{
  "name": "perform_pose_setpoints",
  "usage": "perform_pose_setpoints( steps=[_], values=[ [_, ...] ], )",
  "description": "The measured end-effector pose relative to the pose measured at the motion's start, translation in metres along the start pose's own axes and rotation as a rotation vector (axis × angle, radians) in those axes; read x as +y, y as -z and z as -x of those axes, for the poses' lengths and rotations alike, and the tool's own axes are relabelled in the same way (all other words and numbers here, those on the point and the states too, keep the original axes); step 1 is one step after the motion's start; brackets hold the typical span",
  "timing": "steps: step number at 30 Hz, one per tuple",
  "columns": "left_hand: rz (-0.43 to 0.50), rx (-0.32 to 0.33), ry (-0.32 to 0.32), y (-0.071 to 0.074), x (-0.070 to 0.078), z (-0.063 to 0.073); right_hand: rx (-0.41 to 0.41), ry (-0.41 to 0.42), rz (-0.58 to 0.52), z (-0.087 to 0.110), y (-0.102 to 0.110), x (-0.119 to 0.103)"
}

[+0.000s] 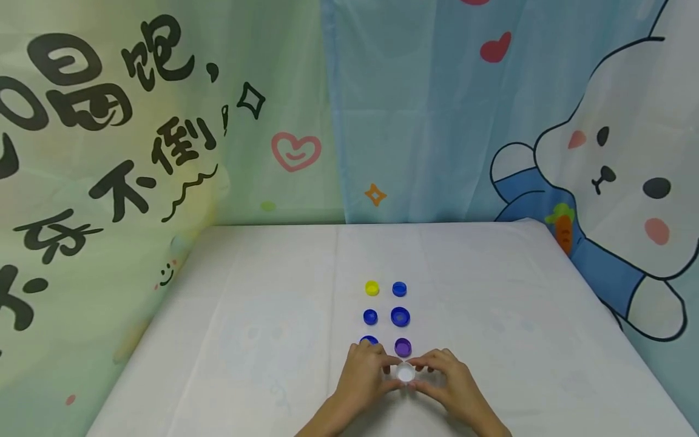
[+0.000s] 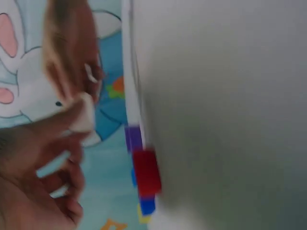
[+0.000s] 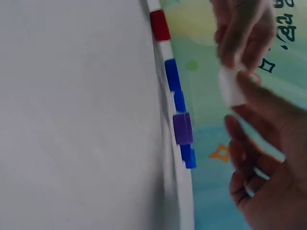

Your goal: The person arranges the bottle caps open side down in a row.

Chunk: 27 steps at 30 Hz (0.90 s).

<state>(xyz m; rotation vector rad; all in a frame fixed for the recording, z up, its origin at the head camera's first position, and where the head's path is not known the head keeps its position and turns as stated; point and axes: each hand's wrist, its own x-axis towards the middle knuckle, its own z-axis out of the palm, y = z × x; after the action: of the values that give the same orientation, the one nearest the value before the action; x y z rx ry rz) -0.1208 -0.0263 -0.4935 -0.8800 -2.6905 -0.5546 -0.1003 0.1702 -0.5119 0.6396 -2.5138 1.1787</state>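
Observation:
A white bottle cap (image 1: 406, 372) is pinched between my two hands above the near part of the table. My left hand (image 1: 363, 375) holds its left side with thumb and fingers, and my right hand (image 1: 452, 383) pinches the right side. Just beyond lies a purple cap (image 1: 403, 347), and a blue cap (image 1: 369, 340) is partly hidden behind my left hand. In the left wrist view a red cap (image 2: 147, 172) stands on the table; my left hand seems to hide it in the head view.
Farther back sit a yellow cap (image 1: 372, 287), a small blue cap (image 1: 400, 289), another blue cap (image 1: 370, 317) and a wider blue cap (image 1: 400, 317), in two columns. They stand on a white-covered table (image 1: 246, 340). Printed cloths (image 1: 273, 200) hang behind it and along its sides.

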Motion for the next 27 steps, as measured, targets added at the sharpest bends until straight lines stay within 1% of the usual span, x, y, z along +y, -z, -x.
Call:
perform_pose_setpoints(
  steps=[4,10,14,17,18,19,21,24,26,27],
  values=[
    [0.078,0.032,-0.007,0.016,-0.002,-0.007,0.014,0.004,0.003,-0.012,0.009,-0.008],
    [0.159,0.079,-0.008,0.035,-0.003,-0.017,0.043,0.061,-0.014,-0.029,0.023,-0.017],
    [0.196,0.088,-0.006,0.042,-0.002,-0.021,0.052,0.083,-0.016,-0.035,0.028,-0.02],
    [0.256,0.073,0.01,0.044,-0.002,-0.023,0.055,0.089,0.0,-0.036,0.031,-0.02],
    [0.296,0.067,0.025,0.044,-0.003,-0.023,0.056,0.089,0.005,-0.037,0.031,-0.02],
    [0.349,0.054,0.048,0.044,-0.003,-0.024,0.058,0.088,0.012,-0.037,0.032,-0.02],
    [0.49,0.015,0.12,0.043,-0.004,-0.026,0.065,0.09,0.018,-0.038,0.033,-0.02],
    [0.707,-0.043,0.269,0.041,-0.004,-0.028,0.07,0.098,0.014,-0.039,0.034,-0.02],
    [0.803,-0.081,0.364,0.04,-0.005,-0.028,0.07,0.103,0.006,-0.039,0.034,-0.019],
    [0.836,-0.097,0.4,0.039,-0.005,-0.028,0.068,0.103,0.004,-0.039,0.034,-0.019]
  ],
)
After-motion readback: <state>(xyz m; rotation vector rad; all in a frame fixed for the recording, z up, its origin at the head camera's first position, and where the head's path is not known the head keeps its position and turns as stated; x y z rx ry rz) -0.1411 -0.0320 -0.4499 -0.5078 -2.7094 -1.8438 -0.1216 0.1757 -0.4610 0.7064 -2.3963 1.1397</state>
